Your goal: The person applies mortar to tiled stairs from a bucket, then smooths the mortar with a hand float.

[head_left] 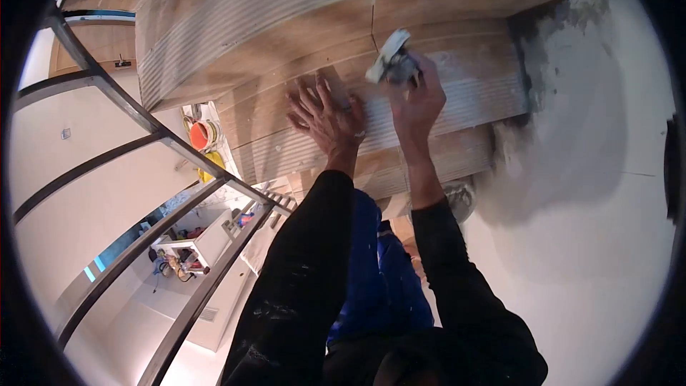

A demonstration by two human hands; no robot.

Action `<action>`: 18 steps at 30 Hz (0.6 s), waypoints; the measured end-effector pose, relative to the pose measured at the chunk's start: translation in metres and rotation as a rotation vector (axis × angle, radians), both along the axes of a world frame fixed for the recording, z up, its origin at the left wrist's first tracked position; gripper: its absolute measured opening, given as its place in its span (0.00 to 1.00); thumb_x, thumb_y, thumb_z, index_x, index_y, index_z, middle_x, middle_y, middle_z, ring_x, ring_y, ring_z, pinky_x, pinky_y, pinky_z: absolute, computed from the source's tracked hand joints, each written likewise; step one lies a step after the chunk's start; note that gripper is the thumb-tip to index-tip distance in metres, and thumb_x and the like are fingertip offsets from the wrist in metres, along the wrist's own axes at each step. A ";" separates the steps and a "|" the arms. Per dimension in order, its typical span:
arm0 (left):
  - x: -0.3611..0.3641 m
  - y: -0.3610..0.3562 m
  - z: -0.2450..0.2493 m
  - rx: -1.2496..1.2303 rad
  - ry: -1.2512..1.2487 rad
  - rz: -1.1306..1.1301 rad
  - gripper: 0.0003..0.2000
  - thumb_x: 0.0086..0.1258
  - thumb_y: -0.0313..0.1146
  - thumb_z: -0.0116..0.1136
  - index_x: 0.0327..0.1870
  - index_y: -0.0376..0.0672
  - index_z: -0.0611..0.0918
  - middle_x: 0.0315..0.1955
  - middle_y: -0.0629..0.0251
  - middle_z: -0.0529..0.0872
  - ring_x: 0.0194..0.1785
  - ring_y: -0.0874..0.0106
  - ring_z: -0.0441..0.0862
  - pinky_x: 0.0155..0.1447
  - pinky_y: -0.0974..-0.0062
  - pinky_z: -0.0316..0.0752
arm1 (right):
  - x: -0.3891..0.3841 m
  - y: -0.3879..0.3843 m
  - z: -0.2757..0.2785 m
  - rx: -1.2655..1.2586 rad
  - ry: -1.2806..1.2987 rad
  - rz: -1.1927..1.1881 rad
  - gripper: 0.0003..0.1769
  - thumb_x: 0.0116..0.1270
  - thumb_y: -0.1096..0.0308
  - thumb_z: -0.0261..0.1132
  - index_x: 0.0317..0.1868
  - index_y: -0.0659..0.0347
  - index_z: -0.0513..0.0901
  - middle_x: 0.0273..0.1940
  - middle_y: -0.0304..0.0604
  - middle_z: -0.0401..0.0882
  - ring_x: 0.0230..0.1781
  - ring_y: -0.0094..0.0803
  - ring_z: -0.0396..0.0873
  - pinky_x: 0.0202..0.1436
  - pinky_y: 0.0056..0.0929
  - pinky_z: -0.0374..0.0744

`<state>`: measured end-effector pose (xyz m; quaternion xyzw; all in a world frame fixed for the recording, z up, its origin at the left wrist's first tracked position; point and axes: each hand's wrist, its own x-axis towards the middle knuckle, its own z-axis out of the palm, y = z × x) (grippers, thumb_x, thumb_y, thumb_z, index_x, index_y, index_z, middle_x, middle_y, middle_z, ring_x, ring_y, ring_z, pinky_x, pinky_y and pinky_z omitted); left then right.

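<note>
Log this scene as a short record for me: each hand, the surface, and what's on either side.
Left hand: spread flat on a wood-look step
Right hand: gripping a pale wad, possibly cloth
Surface: steps with ridged bands
Picture left: metal railing; orange container between railing and steps
Picture right: pale wall, grey patch beside steps

Smudged black sleeves point(300, 279), blue trousers point(379, 279)

Room along tread point(468, 75) — railing point(158, 131) left, wall point(579, 257) right

Whitish-grey object point(391, 50) — tilted, over a ridged tan step point(475, 78)
</note>
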<state>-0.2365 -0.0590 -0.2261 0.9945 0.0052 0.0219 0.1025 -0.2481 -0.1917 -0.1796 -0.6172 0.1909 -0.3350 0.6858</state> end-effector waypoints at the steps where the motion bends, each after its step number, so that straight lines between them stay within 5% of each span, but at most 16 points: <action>1: 0.001 -0.001 -0.001 -0.001 -0.017 -0.001 0.41 0.68 0.56 0.60 0.83 0.56 0.65 0.85 0.52 0.54 0.86 0.41 0.45 0.81 0.29 0.39 | 0.008 0.002 -0.005 0.012 0.009 -0.010 0.31 0.56 0.80 0.75 0.63 0.65 0.83 0.57 0.43 0.84 0.54 0.32 0.83 0.62 0.33 0.81; 4: 0.000 0.003 -0.003 0.030 -0.005 -0.005 0.40 0.70 0.57 0.60 0.83 0.57 0.65 0.85 0.54 0.54 0.87 0.43 0.45 0.81 0.29 0.41 | 0.044 0.020 -0.013 -0.228 0.101 -0.300 0.32 0.51 0.78 0.79 0.60 0.62 0.85 0.55 0.46 0.85 0.54 0.40 0.85 0.61 0.37 0.81; 6: 0.000 0.009 -0.009 0.034 -0.004 -0.039 0.36 0.71 0.45 0.58 0.82 0.55 0.67 0.85 0.53 0.55 0.87 0.40 0.45 0.82 0.30 0.40 | 0.069 0.045 -0.011 -0.281 -0.021 -0.382 0.30 0.51 0.77 0.79 0.58 0.61 0.86 0.55 0.48 0.85 0.53 0.46 0.85 0.59 0.39 0.81; 10: 0.001 0.018 -0.057 -0.034 -0.093 0.047 0.34 0.73 0.39 0.55 0.82 0.55 0.66 0.85 0.52 0.56 0.87 0.41 0.45 0.82 0.30 0.40 | 0.053 0.080 0.006 -0.396 0.031 -0.213 0.28 0.57 0.79 0.74 0.61 0.66 0.85 0.48 0.44 0.87 0.52 0.35 0.85 0.56 0.34 0.83; 13: 0.005 0.016 -0.048 0.105 -0.140 0.003 0.36 0.73 0.46 0.57 0.83 0.55 0.66 0.84 0.53 0.58 0.87 0.43 0.45 0.82 0.30 0.39 | 0.048 0.062 0.023 -0.196 -0.048 -0.045 0.27 0.59 0.77 0.74 0.62 0.66 0.85 0.46 0.45 0.88 0.49 0.32 0.86 0.55 0.34 0.83; 15: 0.000 0.000 0.000 -0.031 -0.012 0.016 0.40 0.70 0.53 0.60 0.83 0.54 0.65 0.83 0.54 0.59 0.88 0.44 0.45 0.82 0.30 0.38 | 0.054 0.023 0.016 -0.062 0.062 -0.290 0.27 0.57 0.75 0.74 0.60 0.64 0.85 0.53 0.51 0.85 0.51 0.40 0.86 0.54 0.36 0.83; 18: -0.002 0.002 -0.001 0.038 -0.018 -0.008 0.41 0.71 0.59 0.61 0.84 0.60 0.64 0.84 0.54 0.55 0.87 0.43 0.46 0.80 0.30 0.43 | 0.063 0.002 0.006 -0.036 -0.003 -0.323 0.29 0.57 0.75 0.74 0.62 0.63 0.84 0.52 0.51 0.85 0.52 0.43 0.86 0.56 0.37 0.83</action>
